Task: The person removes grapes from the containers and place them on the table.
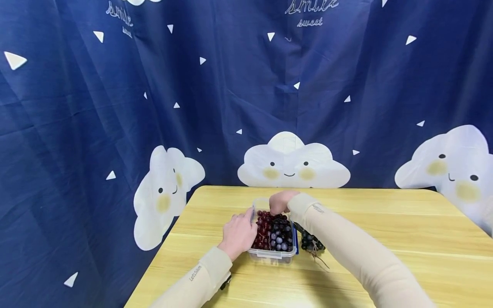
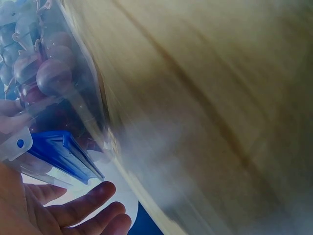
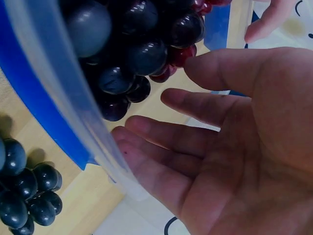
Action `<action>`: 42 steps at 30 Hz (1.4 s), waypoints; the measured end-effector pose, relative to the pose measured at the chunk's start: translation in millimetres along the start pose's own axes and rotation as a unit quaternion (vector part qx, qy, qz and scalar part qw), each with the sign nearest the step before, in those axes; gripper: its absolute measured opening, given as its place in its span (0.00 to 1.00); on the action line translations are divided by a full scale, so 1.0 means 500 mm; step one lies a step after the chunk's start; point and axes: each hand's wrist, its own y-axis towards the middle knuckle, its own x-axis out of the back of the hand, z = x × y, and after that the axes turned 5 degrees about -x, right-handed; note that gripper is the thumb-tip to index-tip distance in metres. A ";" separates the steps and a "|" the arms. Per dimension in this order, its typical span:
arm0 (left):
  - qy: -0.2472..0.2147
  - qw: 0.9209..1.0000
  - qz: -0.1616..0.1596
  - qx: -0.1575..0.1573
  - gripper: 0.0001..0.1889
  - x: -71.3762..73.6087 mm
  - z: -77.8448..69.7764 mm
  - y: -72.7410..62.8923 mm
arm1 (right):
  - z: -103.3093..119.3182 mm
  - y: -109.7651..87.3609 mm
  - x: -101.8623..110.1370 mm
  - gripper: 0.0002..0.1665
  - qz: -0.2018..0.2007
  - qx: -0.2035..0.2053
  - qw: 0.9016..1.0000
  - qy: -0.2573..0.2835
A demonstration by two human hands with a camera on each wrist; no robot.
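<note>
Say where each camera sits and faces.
Head: on the head, facing forward and down over the table; sleeves, left grip, right grip show.
Left wrist: on that wrist, facing the container's side and blue clip; left grip shows.
Right wrist: on that wrist, facing grapes; right grip and another finger show.
Both wrist views share the container.

Grip [image 2: 62,213] at clear box [image 2: 89,90] of grapes [image 2: 54,77]

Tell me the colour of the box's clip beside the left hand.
The clip is bright blue; the left wrist view shows it best.
</note>
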 end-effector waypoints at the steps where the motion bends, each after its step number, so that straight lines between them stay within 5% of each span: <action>1: 0.000 1.000 0.000 0.000 0.26 0.000 0.000 0.000 | 0.001 0.002 0.002 0.27 0.004 -0.003 1.000 0.000; 12: 0.002 1.000 -0.001 0.001 0.27 0.000 0.000 0.000 | 0.002 0.010 0.010 0.25 0.024 -0.028 0.998 -0.046; 18: 0.004 1.000 -0.002 0.001 0.26 -0.001 0.000 -0.001 | 0.005 0.018 0.007 0.09 0.033 -0.032 0.998 -0.053; 22: 0.006 1.000 -0.002 0.001 0.26 -0.002 0.000 0.000 | 0.007 0.019 0.002 0.08 0.032 -0.040 0.997 -0.062; 29: 0.004 1.000 -0.002 0.002 0.27 -0.002 -0.001 0.001 | 0.012 0.010 -0.008 0.20 0.007 -0.049 0.994 -0.096; 36: 0.001 1.000 -0.004 0.001 0.26 0.001 -0.003 0.000 | 0.015 0.001 -0.007 0.12 -0.009 -0.051 0.993 -0.107; 42: 0.001 1.000 -0.003 0.003 0.27 -0.001 -0.003 0.000 | 0.013 -0.002 -0.004 0.29 -0.009 -0.052 0.993 -0.106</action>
